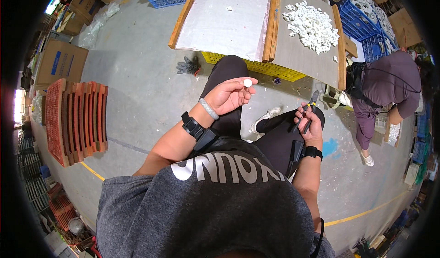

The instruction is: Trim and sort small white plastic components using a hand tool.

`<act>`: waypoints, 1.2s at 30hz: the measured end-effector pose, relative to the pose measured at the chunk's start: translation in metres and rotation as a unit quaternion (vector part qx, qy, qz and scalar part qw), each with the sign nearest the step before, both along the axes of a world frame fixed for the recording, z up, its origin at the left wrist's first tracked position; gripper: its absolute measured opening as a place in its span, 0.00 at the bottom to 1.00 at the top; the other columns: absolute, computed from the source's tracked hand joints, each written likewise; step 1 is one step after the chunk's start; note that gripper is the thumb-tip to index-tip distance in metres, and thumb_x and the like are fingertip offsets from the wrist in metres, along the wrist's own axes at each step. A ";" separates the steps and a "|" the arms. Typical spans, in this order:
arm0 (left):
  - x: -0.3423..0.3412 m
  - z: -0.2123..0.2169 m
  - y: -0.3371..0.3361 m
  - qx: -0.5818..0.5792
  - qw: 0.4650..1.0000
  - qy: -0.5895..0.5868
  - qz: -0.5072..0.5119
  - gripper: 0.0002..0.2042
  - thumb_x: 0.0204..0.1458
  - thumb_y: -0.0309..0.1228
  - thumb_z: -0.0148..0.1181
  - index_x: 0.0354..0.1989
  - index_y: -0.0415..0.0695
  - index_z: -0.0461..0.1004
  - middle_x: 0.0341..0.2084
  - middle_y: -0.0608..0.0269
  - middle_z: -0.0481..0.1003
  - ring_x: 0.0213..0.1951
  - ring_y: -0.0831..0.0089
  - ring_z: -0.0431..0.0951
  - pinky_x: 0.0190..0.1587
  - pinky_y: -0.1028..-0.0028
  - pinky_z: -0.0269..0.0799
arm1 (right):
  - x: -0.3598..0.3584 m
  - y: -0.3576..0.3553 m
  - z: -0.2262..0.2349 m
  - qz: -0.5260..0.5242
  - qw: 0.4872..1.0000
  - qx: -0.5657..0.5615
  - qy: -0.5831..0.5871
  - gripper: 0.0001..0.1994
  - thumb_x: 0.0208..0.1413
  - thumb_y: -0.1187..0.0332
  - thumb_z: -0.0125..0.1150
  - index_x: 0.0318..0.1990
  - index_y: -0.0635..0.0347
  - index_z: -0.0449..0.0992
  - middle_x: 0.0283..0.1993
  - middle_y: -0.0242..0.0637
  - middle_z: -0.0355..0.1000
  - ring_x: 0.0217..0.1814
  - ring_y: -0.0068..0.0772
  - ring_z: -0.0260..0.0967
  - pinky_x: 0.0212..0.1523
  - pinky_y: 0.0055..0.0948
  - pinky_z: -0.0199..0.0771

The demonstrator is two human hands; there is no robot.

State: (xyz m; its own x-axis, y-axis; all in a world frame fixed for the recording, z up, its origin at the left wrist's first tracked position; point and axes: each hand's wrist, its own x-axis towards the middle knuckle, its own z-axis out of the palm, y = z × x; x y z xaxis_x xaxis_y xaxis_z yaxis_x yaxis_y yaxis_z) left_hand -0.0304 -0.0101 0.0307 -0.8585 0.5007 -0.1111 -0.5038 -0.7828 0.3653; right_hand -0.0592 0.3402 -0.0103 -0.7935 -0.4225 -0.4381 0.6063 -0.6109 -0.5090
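Note:
My left hand (228, 96) is turned palm up above my left thigh. Its thumb and fingertips pinch a small white round piece (248, 82). Over my right thigh, my right hand (312, 126) is wrapped around the handles of a pair of cutting pliers (314, 97), whose jaws point up and away from me. The two hands are well apart. Past my knees stands a worktable; a heap of small white pieces (311, 27) lies on its grey right board (289, 51). One more white bit rests on the white sheet (215, 22) on the left.
Wooden rails (271, 24) edge the table, with a yellow crate (270, 69) beneath. A dark glove (187, 66) lies on the floor. Red-brown frames (75, 123) and a cardboard box (64, 65) stand left. A co-worker (387, 79) sits at right, near blue crates (360, 13).

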 end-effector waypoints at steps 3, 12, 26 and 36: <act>-0.001 0.000 -0.001 -0.017 1.000 -0.013 0.007 0.17 0.60 0.28 0.44 0.55 0.34 0.64 0.39 0.55 0.76 0.34 0.73 0.76 0.40 0.74 0.75 | -0.004 -0.001 0.000 0.001 1.000 0.006 0.001 0.20 0.49 0.75 0.48 0.52 0.62 0.61 0.38 0.38 0.62 0.37 0.33 0.61 0.37 0.34 0.67; 0.003 0.005 -0.008 -0.024 0.995 -0.023 0.097 0.17 0.58 0.27 0.47 0.55 0.36 0.65 0.38 0.55 0.75 0.33 0.72 0.74 0.38 0.74 0.72 | 0.002 0.000 -0.008 -0.007 1.000 0.008 -0.004 0.17 0.51 0.75 0.48 0.50 0.60 0.63 0.36 0.38 0.64 0.36 0.35 0.63 0.35 0.36 0.68; -0.081 -0.059 -0.117 -0.201 0.910 -0.184 0.313 0.11 0.59 0.25 0.43 0.48 0.36 0.65 0.33 0.53 0.73 0.33 0.69 0.77 0.36 0.73 0.79 | 0.001 -0.002 0.003 -0.005 1.000 0.008 -0.013 0.17 0.48 0.75 0.47 0.49 0.60 0.64 0.36 0.38 0.62 0.36 0.34 0.61 0.35 0.36 0.67; -0.130 -0.082 -0.115 -0.300 0.905 -0.180 0.243 0.22 0.59 0.27 0.45 0.61 0.35 0.52 0.46 0.49 0.70 0.39 0.65 0.78 0.37 0.74 0.79 | -0.007 -0.006 0.000 -0.007 0.999 0.024 -0.023 0.18 0.48 0.74 0.50 0.49 0.61 0.64 0.36 0.37 0.64 0.36 0.33 0.62 0.35 0.35 0.68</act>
State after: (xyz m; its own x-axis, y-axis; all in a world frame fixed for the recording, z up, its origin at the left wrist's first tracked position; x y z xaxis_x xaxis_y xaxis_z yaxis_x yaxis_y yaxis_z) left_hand -0.1602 -0.1252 -0.0513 -0.8147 -0.1691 -0.5546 -0.3245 -0.6597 0.6779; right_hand -0.0662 0.3338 -0.0102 -0.7772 -0.3887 -0.4948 0.6219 -0.5946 -0.5097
